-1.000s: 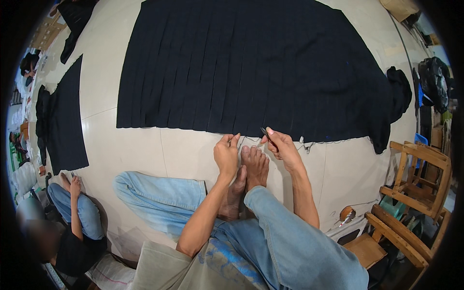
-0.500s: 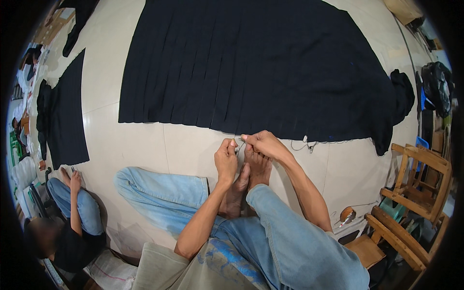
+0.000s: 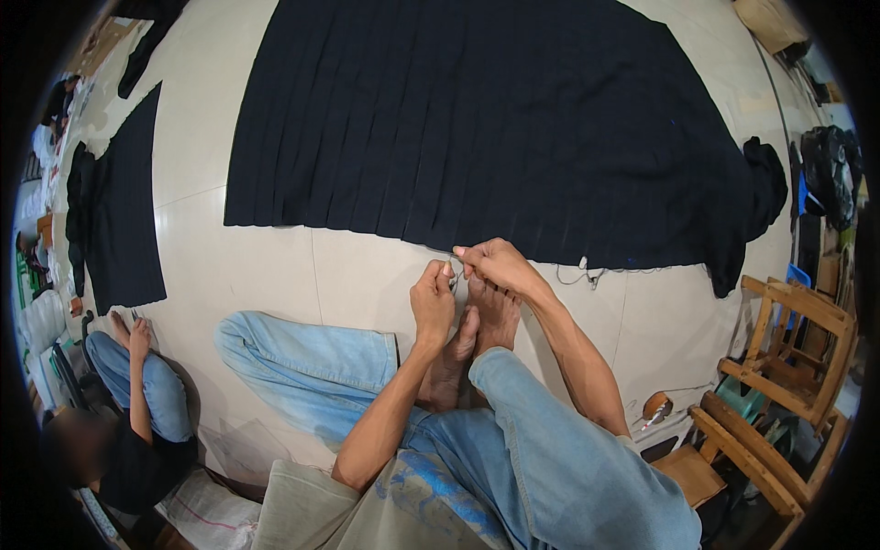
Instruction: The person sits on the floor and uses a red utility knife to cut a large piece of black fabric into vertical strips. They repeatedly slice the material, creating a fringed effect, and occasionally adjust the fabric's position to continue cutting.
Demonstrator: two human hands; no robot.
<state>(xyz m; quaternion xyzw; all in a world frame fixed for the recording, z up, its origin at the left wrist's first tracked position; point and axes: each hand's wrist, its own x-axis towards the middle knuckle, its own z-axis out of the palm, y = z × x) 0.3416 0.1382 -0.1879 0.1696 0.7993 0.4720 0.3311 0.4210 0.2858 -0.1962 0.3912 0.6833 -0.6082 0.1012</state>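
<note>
Black pleated cloth [image 3: 440,119], wide and flat, lies spread before us on pale glossy tiled floor [image 3: 188,215], its near edge at our hands. We sit bent over in faded light-blue denim jeans [image 3: 587,440]. To our left, a co-worker in a black top [image 3: 151,472] sits near a narrower black cloth panel [image 3: 128,206]; to our right stands a brown wooden frame [image 3: 807,316]. Our bare feet [image 3: 497,321] rest just below our hands. Our right hand [image 3: 500,264] is pinched closed at the cloth's edge — what lies in its grip, we cannot tell. Our left hand [image 3: 431,304], beside it, grasps a small dark thing [image 3: 454,282] — too tiny to identify. Thin dark threads [image 3: 596,274] trail off the edge rightward.
</note>
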